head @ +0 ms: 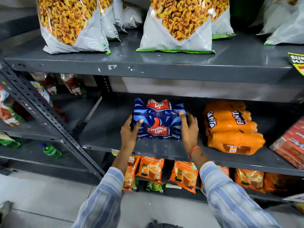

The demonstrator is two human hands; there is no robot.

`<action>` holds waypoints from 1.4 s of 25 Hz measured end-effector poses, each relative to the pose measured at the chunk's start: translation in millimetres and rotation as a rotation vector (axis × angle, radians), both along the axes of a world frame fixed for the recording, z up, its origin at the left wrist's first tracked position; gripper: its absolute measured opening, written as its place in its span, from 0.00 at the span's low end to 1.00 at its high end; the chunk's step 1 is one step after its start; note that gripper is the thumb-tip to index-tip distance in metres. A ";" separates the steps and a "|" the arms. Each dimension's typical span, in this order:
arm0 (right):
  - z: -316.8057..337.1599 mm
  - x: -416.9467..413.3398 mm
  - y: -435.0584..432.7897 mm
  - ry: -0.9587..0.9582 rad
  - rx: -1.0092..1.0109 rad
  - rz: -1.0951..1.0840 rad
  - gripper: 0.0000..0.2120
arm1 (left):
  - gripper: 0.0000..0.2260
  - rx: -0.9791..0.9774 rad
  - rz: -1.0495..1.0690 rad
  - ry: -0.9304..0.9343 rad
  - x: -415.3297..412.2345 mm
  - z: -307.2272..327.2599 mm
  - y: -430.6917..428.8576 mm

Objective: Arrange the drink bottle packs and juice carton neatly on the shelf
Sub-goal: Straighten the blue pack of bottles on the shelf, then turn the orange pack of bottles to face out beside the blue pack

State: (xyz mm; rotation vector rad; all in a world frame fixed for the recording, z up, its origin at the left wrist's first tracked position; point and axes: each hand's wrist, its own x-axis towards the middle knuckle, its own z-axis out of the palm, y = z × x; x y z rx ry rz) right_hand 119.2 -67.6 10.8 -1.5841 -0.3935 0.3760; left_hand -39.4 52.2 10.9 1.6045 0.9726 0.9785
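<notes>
Thums Up pack [158, 120], blue shrink-wrap with red logos, sits between my two hands on the middle shelf [105, 129]. My left hand [130, 132] clasps its left side, thumb pressed onto the top film and the other fingers tucked around the edge, out of sight. My right hand [189, 127] rests against the right side, thumb tip touching the upper right corner of the wrap and the remaining fingers curved along the flank; I cannot tell how firmly they grip. An orange thread band [194, 151] circles my right wrist, and both forearms come up from below in pale blue striped sleeves [105, 195].

The pack's base looks to be down on the grey metal, near the front lip and roughly mid-shelf. Just to its right, apart from my right hand by a small gap, lies the orange Fanta pack [230, 127], its bottles on their sides and caps toward the front. Farther right, at the frame's edge, is a stack of red cartons [291, 145], tilted. I cannot make out which of them, if any, is the juice carton.

On the shelf above stand big white snack bags [177, 27] printed with yellow crisps. Below the middle shelf hang orange tea pouches [152, 170] in a row. To the left, past a perforated slanted brace [49, 116], a green bottle [51, 151] lies on a lower shelf.
</notes>
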 end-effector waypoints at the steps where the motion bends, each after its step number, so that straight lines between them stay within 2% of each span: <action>1: -0.7 -6.9 -3.3 -0.010 0.009 -0.016 0.27 | 0.19 0.012 -0.004 0.005 -4.8 -1.4 -1.9; 4: -3.8 -19.8 -10.2 -0.060 0.024 -0.101 0.19 | 0.19 0.010 -0.037 0.011 -13.7 -11.2 -9.0; 6: -3.8 -24.2 -14.8 -0.114 0.027 -0.156 0.18 | 0.20 0.010 -0.049 -0.001 -16.3 -13.8 -13.4; 10: -4.4 -32.0 -13.3 -0.097 0.014 -0.186 0.17 | 0.22 0.035 -0.027 0.036 -19.1 -14.7 -15.0; 14: -3.7 -35.6 -16.4 -0.076 0.001 -0.137 0.19 | 0.31 0.061 -0.015 0.102 -8.5 -17.4 -27.8; 18: -4.5 -35.7 -17.9 -0.160 -0.071 -0.108 0.20 | 0.32 0.073 0.035 0.137 1.2 -14.3 -27.2; 22: 1.7 -25.1 -21.3 -0.165 -0.123 0.027 0.22 | 0.23 0.057 0.038 0.173 3.0 -8.4 -26.8; 24: 5.5 -15.3 -33.4 -0.142 -0.142 0.169 0.25 | 0.25 0.057 0.088 0.214 7.1 -6.6 -29.9; 26: 13.2 -4.9 -45.4 -0.147 -0.191 0.268 0.27 | 0.31 0.126 0.183 0.335 16.4 2.4 -47.6; 29: 35.7 26.9 -76.1 -0.313 -0.204 0.233 0.24 | 0.33 0.377 0.230 0.414 55.9 26.1 -113.4; 32: 47.2 67.7 -108.6 -0.558 -0.196 0.094 0.20 | 0.32 0.550 0.084 0.369 106.1 41.3 -176.6; 33: 44.6 82.3 -121.0 -0.623 -0.227 0.050 0.20 | 0.32 0.558 0.013 0.356 123.4 38.5 -194.3; 35: 35.6 109.0 -146.5 -0.693 -0.322 -0.023 0.20 | 0.32 0.424 -0.118 0.329 154.5 26.5 -223.9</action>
